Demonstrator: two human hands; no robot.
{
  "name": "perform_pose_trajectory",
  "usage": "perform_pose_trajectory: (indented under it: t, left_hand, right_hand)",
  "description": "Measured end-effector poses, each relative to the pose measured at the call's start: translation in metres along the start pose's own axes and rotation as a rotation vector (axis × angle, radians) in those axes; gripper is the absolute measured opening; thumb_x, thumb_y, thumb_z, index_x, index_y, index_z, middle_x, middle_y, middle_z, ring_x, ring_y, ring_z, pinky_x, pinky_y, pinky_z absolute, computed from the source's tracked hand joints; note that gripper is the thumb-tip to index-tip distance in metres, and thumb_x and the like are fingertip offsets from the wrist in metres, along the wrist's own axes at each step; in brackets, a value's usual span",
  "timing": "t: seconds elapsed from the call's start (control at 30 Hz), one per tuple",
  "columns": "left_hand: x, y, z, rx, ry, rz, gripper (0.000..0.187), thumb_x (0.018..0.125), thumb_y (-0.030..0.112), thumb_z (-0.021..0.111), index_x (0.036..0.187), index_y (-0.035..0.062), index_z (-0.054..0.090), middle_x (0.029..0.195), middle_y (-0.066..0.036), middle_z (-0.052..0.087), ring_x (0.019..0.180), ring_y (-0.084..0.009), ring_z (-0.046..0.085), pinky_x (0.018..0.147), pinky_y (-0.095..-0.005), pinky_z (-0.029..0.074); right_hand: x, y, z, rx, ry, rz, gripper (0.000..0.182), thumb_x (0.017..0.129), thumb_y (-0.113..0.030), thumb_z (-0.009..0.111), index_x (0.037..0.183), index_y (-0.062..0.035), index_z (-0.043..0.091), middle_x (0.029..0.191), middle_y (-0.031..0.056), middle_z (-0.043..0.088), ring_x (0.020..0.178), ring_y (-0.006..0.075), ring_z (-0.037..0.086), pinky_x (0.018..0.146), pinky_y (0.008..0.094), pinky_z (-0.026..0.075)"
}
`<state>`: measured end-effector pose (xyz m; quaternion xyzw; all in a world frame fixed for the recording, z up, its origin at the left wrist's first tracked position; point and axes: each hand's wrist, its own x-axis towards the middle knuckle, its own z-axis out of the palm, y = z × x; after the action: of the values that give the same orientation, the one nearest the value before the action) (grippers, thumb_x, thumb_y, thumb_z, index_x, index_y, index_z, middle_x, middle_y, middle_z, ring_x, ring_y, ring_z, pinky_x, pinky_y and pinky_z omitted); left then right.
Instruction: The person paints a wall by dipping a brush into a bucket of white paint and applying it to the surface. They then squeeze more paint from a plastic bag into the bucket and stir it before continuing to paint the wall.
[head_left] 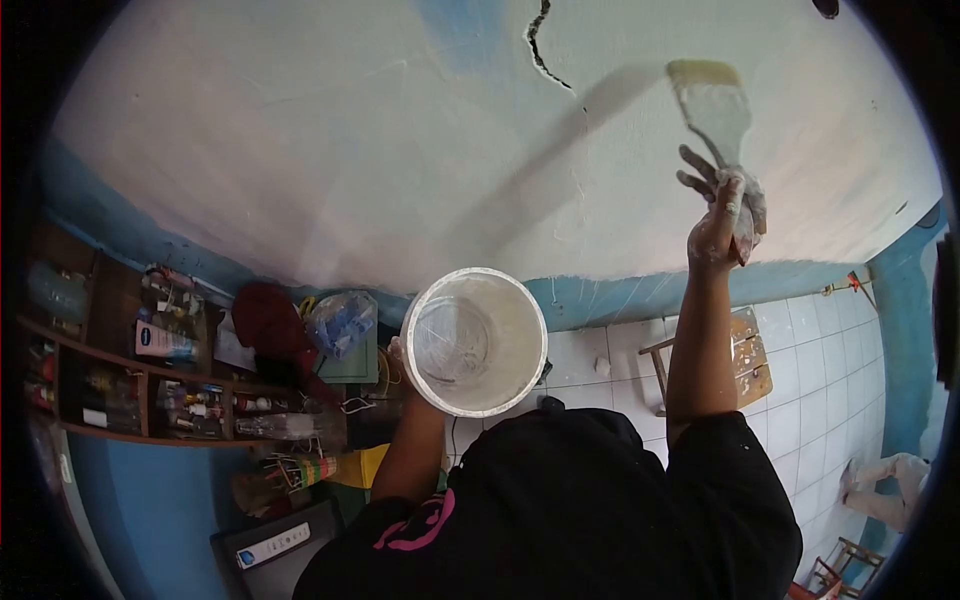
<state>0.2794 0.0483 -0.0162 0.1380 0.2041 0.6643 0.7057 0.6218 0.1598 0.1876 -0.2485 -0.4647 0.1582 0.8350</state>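
Just beyond the black shirt (600,500), the white bucket (515,350) wants steady, level support from the left hand (396,352), its grip too hidden to tell, while the right hand (730,215), two fingers splayed, clasps the wide brush (720,110) near the wall (350,160), best guided with light, even pressure.

Right arm (703,340) outstretched, whitened right hand (735,212) gripping, two fingers (697,160) splayed, left hand (396,352) mostly hidden, perhaps curled

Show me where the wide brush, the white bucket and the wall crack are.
Wide brush (704,73): head view, on the tan bristle tips.
White bucket (518,347): head view, on the inner wall, right side.
Wall crack (532,43): head view, on its dark upper stretch.
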Motion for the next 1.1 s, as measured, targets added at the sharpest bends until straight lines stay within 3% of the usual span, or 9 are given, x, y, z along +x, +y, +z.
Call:
perform_pose_trajectory:
  t: [0.2, 0.37, 0.57, 0.67, 0.7, 0.83, 0.87, 0.93, 1.1]
  left_hand:
    - [-0.013, -0.008, -0.012, -0.067, -0.012, 0.006, 0.088, 0.069, 0.070, 0.044, 0.135, 0.0118, 0.033, 0.137, -0.014, 0.033, 0.123, -0.0350, 0.035, 0.098, -0.0544, 0.034]
    - [-0.031, -0.015, -0.022, -0.121, -0.030, -0.023, 0.089, 0.069, 0.070, 0.045, 0.134, 0.0096, 0.035, 0.136, -0.014, 0.035, 0.122, -0.0342, 0.037, 0.098, -0.0535, 0.035]
    - [-0.027, -0.042, -0.018, -0.199, -0.139, -0.138, 0.091, 0.068, 0.071, 0.045, 0.132, 0.0070, 0.037, 0.134, -0.015, 0.038, 0.121, -0.0334, 0.039, 0.097, -0.0524, 0.036]
    - [-0.023, -0.063, -0.002, -0.133, -0.150, -0.133, 0.092, 0.068, 0.071, 0.047, 0.131, 0.0055, 0.039, 0.132, -0.015, 0.040, 0.119, -0.0324, 0.042, 0.094, -0.0507, 0.040]
    - [-0.021, -0.070, -0.006, -0.144, -0.135, -0.123, 0.091, 0.068, 0.070, 0.048, 0.131, 0.0054, 0.039, 0.132, -0.016, 0.040, 0.118, -0.0321, 0.042, 0.092, -0.0501, 0.041]
    - [-0.019, -0.092, 0.002, -0.192, -0.251, -0.093, 0.082, 0.071, 0.057, 0.055, 0.130, 0.0027, 0.038, 0.129, -0.019, 0.044, 0.113, -0.0342, 0.048, 0.091, -0.0501, 0.043]
    - [-0.014, -0.100, -0.006, -0.219, -0.314, -0.110, 0.080, 0.072, 0.055, 0.056, 0.130, 0.0023, 0.038, 0.128, -0.019, 0.044, 0.112, -0.0350, 0.049, 0.091, -0.0507, 0.043]
    - [-0.029, -0.103, 0.046, -1.114, -0.241, -0.491, 0.075, 0.074, 0.048, 0.058, 0.129, 0.0011, 0.039, 0.127, -0.020, 0.046, 0.110, -0.0352, 0.051, 0.092, -0.0508, 0.043]
    - [-0.017, -0.166, 0.049, 0.049, -0.255, -0.128, 0.078, 0.076, 0.059, 0.048, 0.131, 0.0052, 0.037, 0.131, -0.017, 0.042, 0.118, -0.0332, 0.044, 0.098, -0.0476, 0.037]
  right_hand:
    - [-0.093, 0.096, -0.054, -0.177, -0.052, 0.189, 0.023, 0.090, -0.016, 0.049, 0.091, 0.0066, 0.053, 0.090, 0.0225, 0.063, 0.077, 0.0240, 0.066, 0.059, 0.0312, 0.055]
    - [-0.136, 0.057, -0.079, -0.295, 0.118, 1.146, 0.031, 0.090, -0.028, 0.051, 0.097, 0.0018, 0.054, 0.099, 0.0178, 0.063, 0.077, 0.0254, 0.065, 0.059, 0.0305, 0.053]
    - [-0.084, -0.054, -0.072, 0.003, -0.301, 0.812, 0.043, 0.087, -0.043, 0.044, 0.094, -0.0010, 0.054, 0.096, 0.0212, 0.062, 0.081, 0.0321, 0.063, 0.070, 0.0363, 0.049]
    - [-0.064, -0.114, -0.072, 0.313, -0.645, 0.697, 0.024, 0.084, -0.026, 0.049, 0.080, -0.0027, 0.051, 0.091, 0.0193, 0.062, 0.067, 0.0293, 0.060, 0.061, 0.0352, 0.049]
    - [-0.065, -0.125, -0.073, 0.063, -0.789, 0.441, 0.020, 0.083, -0.022, 0.050, 0.081, -0.0019, 0.053, 0.089, 0.0178, 0.062, 0.064, 0.0271, 0.060, 0.058, 0.0336, 0.048]
    - [-0.078, -0.167, -0.046, -0.194, -0.874, 0.909, 0.010, 0.077, -0.011, 0.062, 0.077, -0.0023, 0.066, 0.078, 0.0097, 0.066, 0.067, 0.0127, 0.063, 0.056, 0.0252, 0.050]
    - [-0.080, -0.153, -0.051, -0.518, -1.210, 0.595, 0.015, 0.076, -0.016, 0.064, 0.082, -0.0019, 0.066, 0.077, 0.0129, 0.066, 0.066, 0.0169, 0.064, 0.059, 0.0284, 0.051]
    - [-0.082, -0.139, -0.050, -0.564, -1.303, 0.531, 0.025, 0.074, -0.027, 0.065, 0.083, -0.0031, 0.066, 0.078, 0.0171, 0.064, 0.068, 0.0285, 0.064, 0.063, 0.0373, 0.052]
    - [-0.093, -0.081, -0.099, -0.780, -1.408, 0.275, 0.028, 0.069, -0.027, 0.066, 0.084, -0.0033, 0.065, 0.082, 0.0195, 0.063, 0.074, 0.0351, 0.062, 0.068, 0.0415, 0.051]
